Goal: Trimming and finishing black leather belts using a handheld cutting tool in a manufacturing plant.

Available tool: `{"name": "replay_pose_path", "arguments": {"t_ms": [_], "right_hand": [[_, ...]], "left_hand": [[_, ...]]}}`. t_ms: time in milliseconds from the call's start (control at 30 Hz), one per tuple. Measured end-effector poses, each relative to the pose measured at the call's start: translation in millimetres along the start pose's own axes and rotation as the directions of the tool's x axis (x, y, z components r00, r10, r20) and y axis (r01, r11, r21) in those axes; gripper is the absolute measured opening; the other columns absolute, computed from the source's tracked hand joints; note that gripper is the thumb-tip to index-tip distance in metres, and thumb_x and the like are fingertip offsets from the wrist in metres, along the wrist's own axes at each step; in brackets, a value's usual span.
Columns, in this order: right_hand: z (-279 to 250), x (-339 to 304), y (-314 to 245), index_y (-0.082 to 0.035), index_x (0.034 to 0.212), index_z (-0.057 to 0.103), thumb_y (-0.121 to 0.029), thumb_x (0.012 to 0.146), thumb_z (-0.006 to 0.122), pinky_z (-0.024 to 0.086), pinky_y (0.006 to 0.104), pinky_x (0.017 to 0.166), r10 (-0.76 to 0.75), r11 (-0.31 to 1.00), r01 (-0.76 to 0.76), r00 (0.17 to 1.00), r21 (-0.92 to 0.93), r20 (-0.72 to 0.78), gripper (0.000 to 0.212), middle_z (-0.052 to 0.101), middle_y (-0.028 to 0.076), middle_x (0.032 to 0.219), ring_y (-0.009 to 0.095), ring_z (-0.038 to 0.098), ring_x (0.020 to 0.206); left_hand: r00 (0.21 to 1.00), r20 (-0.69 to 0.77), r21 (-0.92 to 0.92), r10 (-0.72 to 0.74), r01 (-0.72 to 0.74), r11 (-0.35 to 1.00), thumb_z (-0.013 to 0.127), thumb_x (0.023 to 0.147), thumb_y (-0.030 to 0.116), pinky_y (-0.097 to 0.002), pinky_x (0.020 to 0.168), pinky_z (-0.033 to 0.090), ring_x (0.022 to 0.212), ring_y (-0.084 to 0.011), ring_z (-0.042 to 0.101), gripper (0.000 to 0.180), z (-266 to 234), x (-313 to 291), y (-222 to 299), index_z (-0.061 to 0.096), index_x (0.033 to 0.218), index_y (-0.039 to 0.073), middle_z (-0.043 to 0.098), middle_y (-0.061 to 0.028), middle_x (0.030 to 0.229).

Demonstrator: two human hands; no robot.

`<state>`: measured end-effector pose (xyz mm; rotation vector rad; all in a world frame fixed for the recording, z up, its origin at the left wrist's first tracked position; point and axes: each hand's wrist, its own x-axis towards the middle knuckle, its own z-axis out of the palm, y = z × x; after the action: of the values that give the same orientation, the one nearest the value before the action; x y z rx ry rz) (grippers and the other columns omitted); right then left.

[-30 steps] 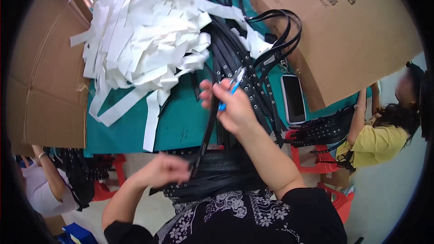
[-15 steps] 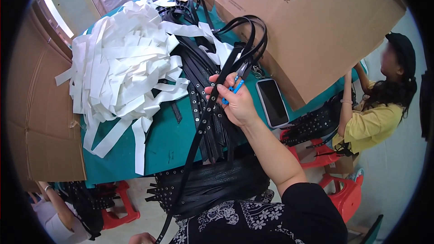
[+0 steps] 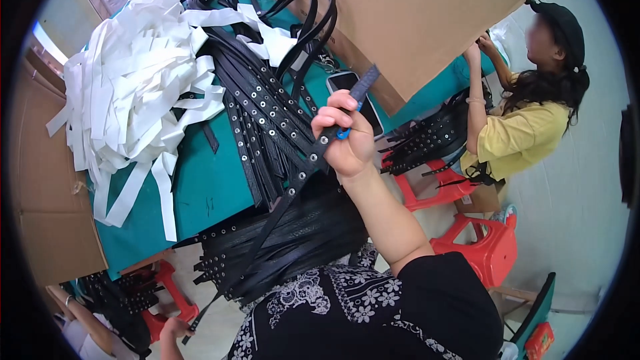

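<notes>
My right hand (image 3: 345, 143) is raised over the table edge, shut on a long black strap with metal eyelets (image 3: 280, 217) and a small blue tool (image 3: 343, 133). The strap runs straight and taut from a grey end (image 3: 363, 83) above my fist down to my left hand (image 3: 173, 330) at the lower edge, which grips its lower end; only part of that hand shows. A bundle of black studded straps (image 3: 300, 240) lies across my lap. More black straps (image 3: 263, 110) lie heaped on the teal table (image 3: 200, 187).
A big heap of white strips (image 3: 133, 87) covers the table's left. A phone (image 3: 370, 117) lies by a large cardboard box (image 3: 413, 13). A person in a yellow top (image 3: 517, 140) works at right beside red stools (image 3: 483, 247). Another person's arm (image 3: 73, 303) shows lower left.
My right hand has pulled the strap up and rightward, away from the heap. My left hand has slid down the strap toward the lower edge, so the strap is now taut.
</notes>
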<state>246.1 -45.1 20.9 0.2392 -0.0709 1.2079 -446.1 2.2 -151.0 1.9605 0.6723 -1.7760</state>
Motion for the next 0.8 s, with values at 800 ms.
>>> {"name": "replay_pose_path", "arguments": {"t_ms": [800], "right_hand": [[-19.9,-133.8,-85.3,-0.003,0.076,0.045,-0.010,0.085,0.056,0.036,0.0212,0.051,-0.507,-0.687,-0.359,0.859,-0.631,0.063,0.017,0.043,-0.001,0.063,0.007,0.039,0.056]], "left_hand": [[0.635,-0.771,-0.616,-0.049,-0.722,0.315,0.061,0.081,0.021,-0.0265,0.060,0.046,0.066,-0.0127,0.058,0.020,-275.3,-124.6,145.2,0.063,0.089,0.003,0.062,-0.0074,0.073]]}}
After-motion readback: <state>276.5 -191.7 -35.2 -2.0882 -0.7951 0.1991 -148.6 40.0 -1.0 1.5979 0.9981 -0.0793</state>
